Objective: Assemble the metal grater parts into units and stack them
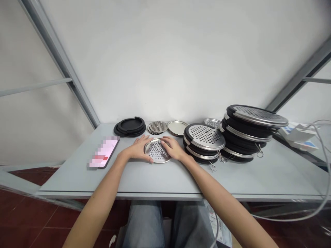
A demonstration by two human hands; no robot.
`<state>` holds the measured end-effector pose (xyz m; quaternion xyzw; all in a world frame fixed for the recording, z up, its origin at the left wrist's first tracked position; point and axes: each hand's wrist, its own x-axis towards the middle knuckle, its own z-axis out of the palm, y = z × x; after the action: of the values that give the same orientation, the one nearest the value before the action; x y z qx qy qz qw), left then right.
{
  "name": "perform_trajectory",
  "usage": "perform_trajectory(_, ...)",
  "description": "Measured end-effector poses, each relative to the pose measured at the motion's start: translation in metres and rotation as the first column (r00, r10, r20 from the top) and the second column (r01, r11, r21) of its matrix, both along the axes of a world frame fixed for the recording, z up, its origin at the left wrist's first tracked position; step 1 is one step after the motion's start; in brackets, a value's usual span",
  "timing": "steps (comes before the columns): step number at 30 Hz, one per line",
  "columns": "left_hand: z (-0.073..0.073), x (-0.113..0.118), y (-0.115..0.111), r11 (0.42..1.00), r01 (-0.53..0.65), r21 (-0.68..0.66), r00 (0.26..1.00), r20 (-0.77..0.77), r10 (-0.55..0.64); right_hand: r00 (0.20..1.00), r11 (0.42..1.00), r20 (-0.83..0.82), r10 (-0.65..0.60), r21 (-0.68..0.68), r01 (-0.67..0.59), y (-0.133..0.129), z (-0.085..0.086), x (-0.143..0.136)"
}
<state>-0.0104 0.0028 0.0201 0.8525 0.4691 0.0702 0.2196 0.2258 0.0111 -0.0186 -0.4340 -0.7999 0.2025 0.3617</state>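
Note:
A round metal grater disc [158, 151] with raised teeth and a bright rim lies on the table in front of me. My left hand [138, 150] cups its left edge, with the fingers behind and the thumb at the near side. On the opposite edge, my right hand [174, 148] grips the rim, its thumb lying over the top. Just behind are several perforated metal discs [158, 127] in a small pile and plain metal rings or lids [178, 127]. Black round bases [130, 126] are piled at the back left.
Right of my hands stands a short stack of black-and-metal graters [205, 137] with wire clips, then a taller stack [254, 119]. Another perforated disc [213, 123] lies behind them. A phone [107, 151] lies left on the grey table [160, 179]. White boxes [301, 139] and a cable [319, 206] are far right.

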Motion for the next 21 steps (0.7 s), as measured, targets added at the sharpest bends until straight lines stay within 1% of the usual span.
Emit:
perform_trajectory(2,0.002,-0.005,0.001,0.999,-0.046,-0.006,0.999,0.003,0.046,0.999,0.999,0.009,-0.036,0.008,0.036,0.001,0.000,0.001)
perform_trajectory(5,0.004,-0.010,0.002,0.998,-0.055,-0.018,0.998,0.005,0.055,0.994,0.994,0.019,-0.108,0.022,0.108,0.001,0.000,0.003)
perform_trajectory(7,0.004,-0.008,0.001,0.999,-0.047,-0.018,0.999,0.002,0.047,0.987,0.988,0.040,-0.154,0.018,0.153,0.001,0.000,0.004)
perform_trajectory(10,0.002,0.002,-0.002,0.999,-0.034,0.013,0.999,0.005,0.034,0.979,0.982,0.068,-0.190,0.016,0.190,0.001,0.000,0.004)
perform_trajectory(15,-0.007,0.018,-0.003,0.998,-0.015,0.065,1.000,0.006,0.014,0.982,0.984,0.069,-0.178,0.018,0.177,0.002,-0.004,0.002)
perform_trajectory(18,-0.010,0.021,-0.002,0.998,-0.004,0.065,1.000,0.004,0.004,0.985,0.988,0.089,-0.151,0.023,0.149,0.003,-0.005,0.001)
perform_trajectory(21,-0.010,0.021,-0.002,0.997,0.006,0.071,1.000,0.000,-0.006,0.983,0.990,0.113,-0.143,0.031,0.141,0.005,-0.006,0.001)
